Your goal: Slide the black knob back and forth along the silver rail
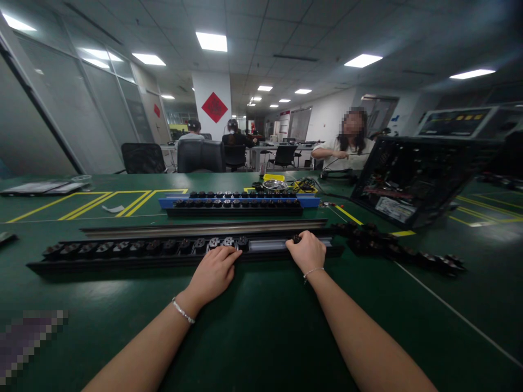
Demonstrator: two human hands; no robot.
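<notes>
Presently, both hands of the person work at a long black channel [102, 265], which lies across the green table [253, 337], directly in front of the body. Inside the channel stands a row of round black modules [153, 247], filling it from the left end to past the middle; two among them, close to the left hand [214, 272], show paler tops. This hand rests on the near edge of the channel, beside the last modules of the row. Its fingers lie close together and slightly bent – whether they also grip the edge, I cannot tell.

The right hand [307, 253] is above the right part of the channel. Its thumb and fingers are narrow around a small dark piece [296, 238], mostly covered by the hand. Between the two hands, a pale strip [267, 245] is visible inside the channel.

Just behind lies another long bar [196, 227], and farther back a blue rail [310, 202] stands among further rows of modules. To the right, there is a heap of dark parts [392, 245] – near it, an opened computer case [408, 179]. Beyond the table, a co-worker [347, 152] holds a thin cable.
</notes>
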